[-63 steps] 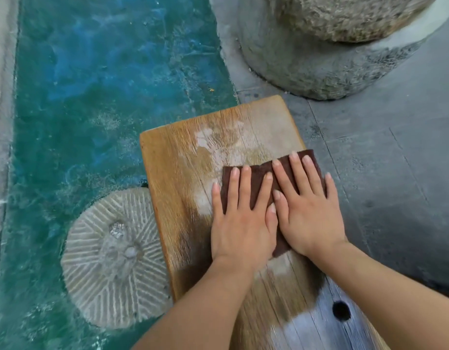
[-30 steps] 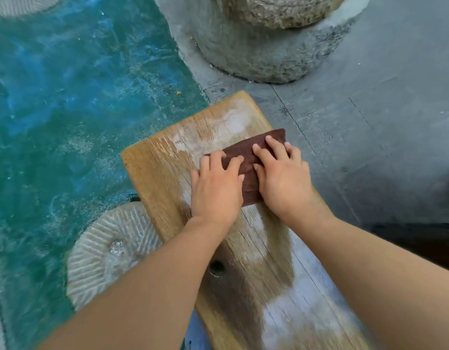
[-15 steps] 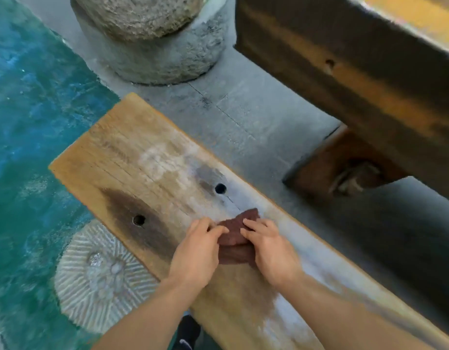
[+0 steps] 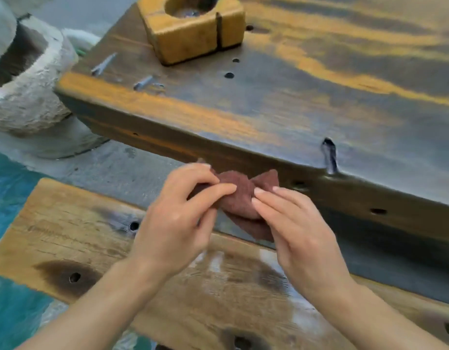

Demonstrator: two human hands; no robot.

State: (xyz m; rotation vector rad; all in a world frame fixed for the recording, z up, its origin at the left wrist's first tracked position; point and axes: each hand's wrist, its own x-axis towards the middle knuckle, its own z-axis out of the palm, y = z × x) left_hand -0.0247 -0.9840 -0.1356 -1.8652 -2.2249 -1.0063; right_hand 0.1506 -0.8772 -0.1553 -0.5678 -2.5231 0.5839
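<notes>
The brown cloth (image 4: 240, 195) is off the wood and in the air, bunched between both hands at the centre of the view. It sits in front of the near edge of the dark worktop (image 4: 319, 102), which fills the view from 12 to 3 o'clock. The left hand (image 4: 178, 221) pinches the cloth's left side between curled fingers and thumb. The right hand (image 4: 296, 228) lays its fingers over the right side. Its thumb is hidden underneath, so it appears to pinch too. A flap of cloth hangs below the right hand's fingers, and a corner sticks up at about 1 o'clock of the bunch.

Below the hands, from 6 to 9 o'clock, lies the pale plank (image 4: 66, 238), drilled with holes and showing dark patches and whitish streaks. A stone basin (image 4: 29, 97) stands at 10 o'clock and a yellow wooden block (image 4: 193, 31) at 12 o'clock on the worktop.

The step in hand looks like regathering or refolding the cloth between wiping passes, not wiping itself. The next move calls for tidying the loose flap into a flat pad and then pressing it down on wood. Whether that is the plank or the worktop cannot be told.
</notes>
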